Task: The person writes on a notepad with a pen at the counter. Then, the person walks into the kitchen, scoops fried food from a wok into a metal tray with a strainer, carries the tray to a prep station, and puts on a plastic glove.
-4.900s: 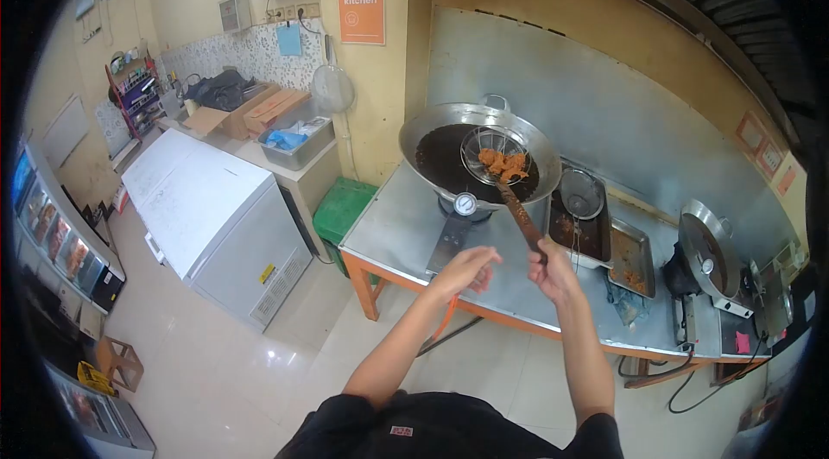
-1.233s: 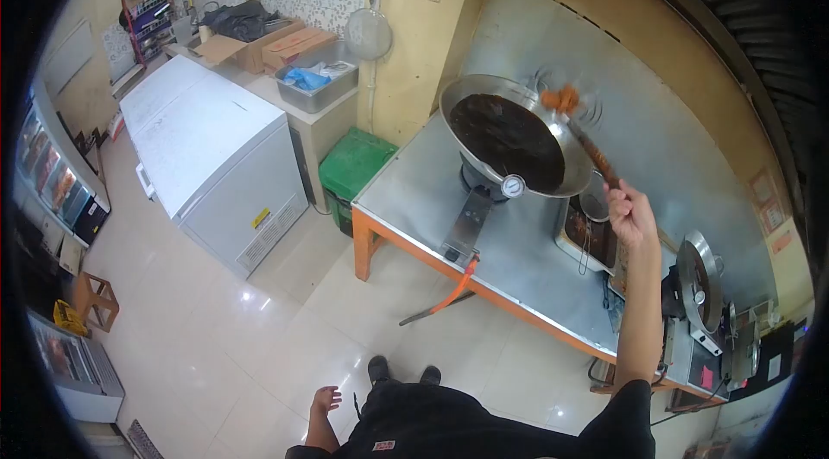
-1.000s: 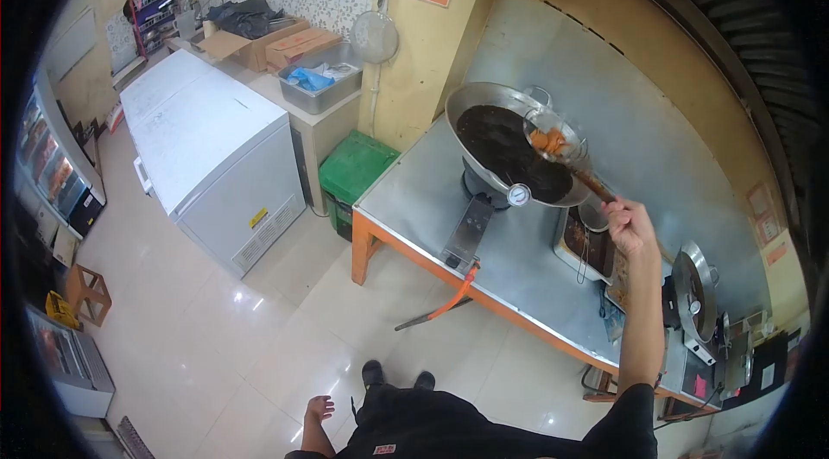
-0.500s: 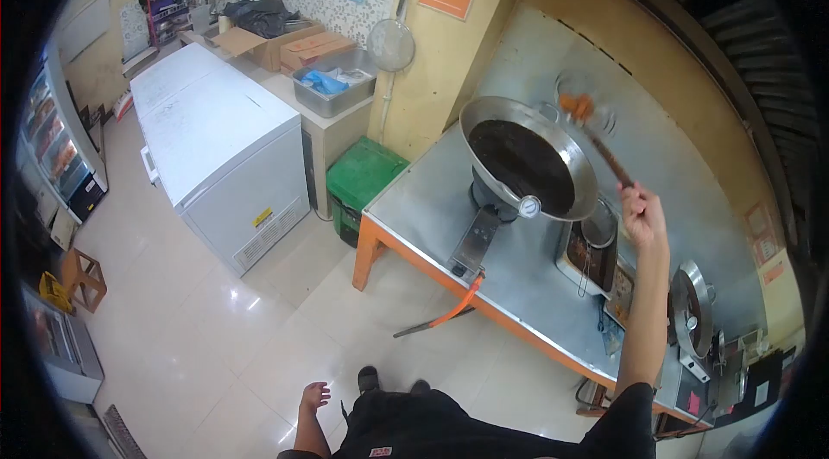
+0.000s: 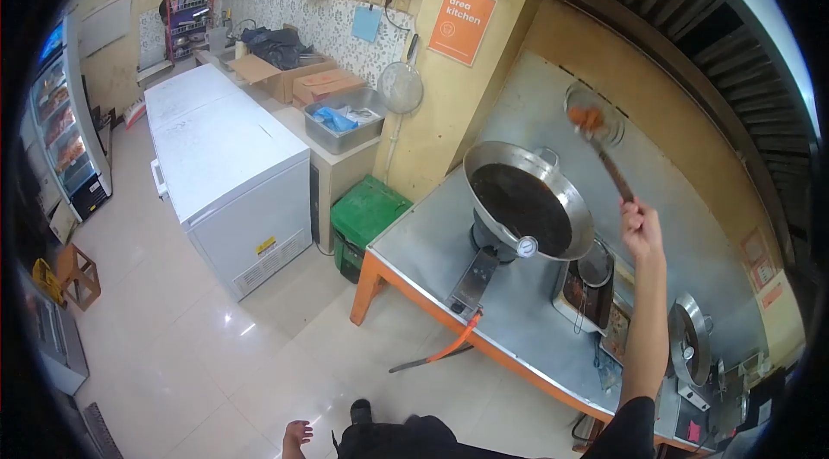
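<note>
My right hand is closed around the brown handle of a wire skimmer, raised above and to the right of the wok. Orange-brown fried pieces rest in its wire basket. Below, a large wok of dark oil sits tilted in view on a burner, with a dial thermometer at its near rim. Low in the view my left hand hangs over the floor, holding nothing, its fingers partly spread.
A white tray with a round strainer stands right of the wok on the metal table. Farther right is a second wok. An orange hose hangs off the front edge. Leftward stand a green bin and white chest freezer.
The view has tilted upward, so the wok and table appear lower. The skimmer stays raised with the fried pieces in it and looks less blurred. My left hand appears lower and farther left.
</note>
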The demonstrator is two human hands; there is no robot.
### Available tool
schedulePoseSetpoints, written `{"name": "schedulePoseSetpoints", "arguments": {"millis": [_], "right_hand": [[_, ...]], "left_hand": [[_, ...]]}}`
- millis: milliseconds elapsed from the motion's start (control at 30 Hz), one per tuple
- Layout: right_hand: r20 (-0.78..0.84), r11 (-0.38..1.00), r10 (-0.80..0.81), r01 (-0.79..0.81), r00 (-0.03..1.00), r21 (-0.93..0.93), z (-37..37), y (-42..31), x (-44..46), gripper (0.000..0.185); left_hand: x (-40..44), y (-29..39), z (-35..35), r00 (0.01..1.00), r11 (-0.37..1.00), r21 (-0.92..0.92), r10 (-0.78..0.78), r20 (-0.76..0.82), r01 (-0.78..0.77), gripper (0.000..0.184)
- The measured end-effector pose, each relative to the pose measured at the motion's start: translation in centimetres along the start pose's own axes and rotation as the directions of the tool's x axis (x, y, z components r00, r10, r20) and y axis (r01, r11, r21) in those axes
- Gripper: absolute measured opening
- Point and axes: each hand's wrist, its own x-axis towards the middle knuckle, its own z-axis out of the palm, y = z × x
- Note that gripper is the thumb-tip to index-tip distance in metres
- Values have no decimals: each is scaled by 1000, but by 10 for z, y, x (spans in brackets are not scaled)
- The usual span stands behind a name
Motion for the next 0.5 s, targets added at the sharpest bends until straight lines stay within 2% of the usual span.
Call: {"name": "schedulePoseSetpoints", "arguments": {"millis": [167, 233, 367, 500], "right_hand": [[62, 985, -116, 123, 991, -125, 10, 9, 3, 20], [-23, 998, -43, 43, 999, -41, 8, 20, -8, 21], [-122, 988, 143, -135, 982, 71, -1, 32, -17, 25], [-205, 954, 287, -260, 936, 146, -28, 43, -16, 26]], "left_hand": [[-4, 8, 18, 997, 996, 43, 75, 3, -75, 36], [-2, 9, 23, 993, 993, 16, 116, 39, -116, 36], [-4, 10, 27, 999, 997, 75, 11, 45, -15, 35], [2, -4, 14, 1000, 997, 70, 9, 30, -11, 33]]}}
